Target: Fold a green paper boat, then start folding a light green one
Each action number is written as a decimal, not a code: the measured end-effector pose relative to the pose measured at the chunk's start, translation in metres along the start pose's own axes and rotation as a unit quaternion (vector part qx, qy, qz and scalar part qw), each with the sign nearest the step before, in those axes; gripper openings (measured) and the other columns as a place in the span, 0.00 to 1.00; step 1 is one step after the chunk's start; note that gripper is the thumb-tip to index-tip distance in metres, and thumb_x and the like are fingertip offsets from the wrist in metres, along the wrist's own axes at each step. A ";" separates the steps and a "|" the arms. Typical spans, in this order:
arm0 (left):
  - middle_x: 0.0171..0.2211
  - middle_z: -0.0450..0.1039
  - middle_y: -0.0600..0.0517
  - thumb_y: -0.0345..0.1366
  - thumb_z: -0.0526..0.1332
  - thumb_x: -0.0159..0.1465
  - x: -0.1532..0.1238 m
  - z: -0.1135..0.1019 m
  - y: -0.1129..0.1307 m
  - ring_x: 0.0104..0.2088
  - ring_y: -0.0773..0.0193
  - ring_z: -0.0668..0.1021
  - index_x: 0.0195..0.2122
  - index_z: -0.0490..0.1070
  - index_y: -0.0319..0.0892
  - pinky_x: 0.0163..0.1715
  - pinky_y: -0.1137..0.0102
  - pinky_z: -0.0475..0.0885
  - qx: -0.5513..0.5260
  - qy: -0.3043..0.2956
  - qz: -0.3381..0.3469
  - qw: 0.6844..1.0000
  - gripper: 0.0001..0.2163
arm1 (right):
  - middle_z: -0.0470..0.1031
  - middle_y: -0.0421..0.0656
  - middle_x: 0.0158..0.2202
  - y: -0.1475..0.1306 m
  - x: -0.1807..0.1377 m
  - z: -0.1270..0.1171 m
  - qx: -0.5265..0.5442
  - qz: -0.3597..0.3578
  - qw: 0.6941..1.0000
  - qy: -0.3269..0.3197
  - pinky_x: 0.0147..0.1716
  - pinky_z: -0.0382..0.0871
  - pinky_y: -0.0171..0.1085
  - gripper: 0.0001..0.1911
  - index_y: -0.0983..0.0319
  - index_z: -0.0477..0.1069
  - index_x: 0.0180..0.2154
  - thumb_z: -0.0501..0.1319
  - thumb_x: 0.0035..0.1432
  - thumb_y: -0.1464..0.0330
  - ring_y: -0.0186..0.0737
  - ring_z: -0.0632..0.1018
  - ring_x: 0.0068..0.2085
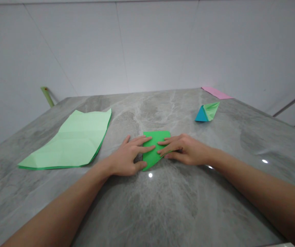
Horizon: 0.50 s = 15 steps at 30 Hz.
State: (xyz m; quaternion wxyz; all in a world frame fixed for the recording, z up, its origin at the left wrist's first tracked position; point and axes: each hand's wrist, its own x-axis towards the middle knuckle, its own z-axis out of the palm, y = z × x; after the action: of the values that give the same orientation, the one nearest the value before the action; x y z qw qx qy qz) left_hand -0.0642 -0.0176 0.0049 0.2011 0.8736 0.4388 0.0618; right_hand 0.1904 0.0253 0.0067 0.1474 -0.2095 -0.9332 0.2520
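A folded piece of dark green paper [155, 136] lies on the grey marble table [163, 206] in front of me. My left hand [128, 156] rests on its left side, fingers stretched flat across the paper and thumb at its lower corner. My right hand [182, 148] presses on its right side, fingers extended and lying flat on the fold. The two sets of fingertips nearly meet over the middle of the paper.
A stack of creased light green sheets [70, 140] lies to the left. A folded blue and green paper shape [207, 112] stands at the back right, with a pink sheet [216, 92] at the far right edge. White walls surround the table.
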 end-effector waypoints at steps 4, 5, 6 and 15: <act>0.69 0.50 0.45 0.39 0.63 0.60 -0.001 0.003 0.001 0.68 0.45 0.53 0.64 0.62 0.52 0.61 0.36 0.37 -0.003 0.007 0.007 1.000 0.29 | 0.82 0.45 0.41 0.000 0.000 0.002 0.005 0.031 0.998 0.051 0.47 0.72 0.40 0.09 0.59 0.79 0.39 0.60 0.63 0.68 0.42 0.80 0.49; 0.69 0.50 0.46 0.39 0.63 0.60 -0.001 0.003 0.001 0.68 0.45 0.54 0.63 0.62 0.52 0.61 0.36 0.37 -0.004 0.007 0.005 1.000 0.28 | 0.82 0.45 0.40 0.000 0.001 0.003 0.005 0.030 0.998 0.062 0.45 0.72 0.40 0.09 0.60 0.79 0.37 0.60 0.63 0.67 0.42 0.80 0.47; 0.69 0.51 0.46 0.40 0.63 0.60 0.000 0.004 0.001 0.68 0.45 0.54 0.63 0.63 0.52 0.61 0.36 0.37 -0.004 0.007 0.003 1.000 0.28 | 0.82 0.45 0.40 0.001 0.002 0.004 0.007 0.026 0.997 0.072 0.44 0.72 0.39 0.09 0.61 0.79 0.36 0.60 0.63 0.66 0.42 0.81 0.44; 0.70 0.48 0.46 0.41 0.63 0.60 0.001 -0.001 0.005 0.68 0.40 0.53 0.62 0.64 0.49 0.60 0.32 0.36 0.004 -0.022 0.011 1.000 0.28 | 0.68 0.37 0.23 0.009 0.010 0.019 0.087 0.084 0.983 0.141 0.29 0.60 0.35 0.16 0.62 0.69 0.25 0.60 0.62 0.61 0.35 0.69 0.28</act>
State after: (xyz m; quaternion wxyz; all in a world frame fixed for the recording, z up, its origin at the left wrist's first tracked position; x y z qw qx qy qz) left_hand -0.0606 -0.0195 0.0073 0.2064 0.8802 0.4252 0.0432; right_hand 0.1776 0.0288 -0.0121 0.2735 -0.3068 -0.8569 0.3112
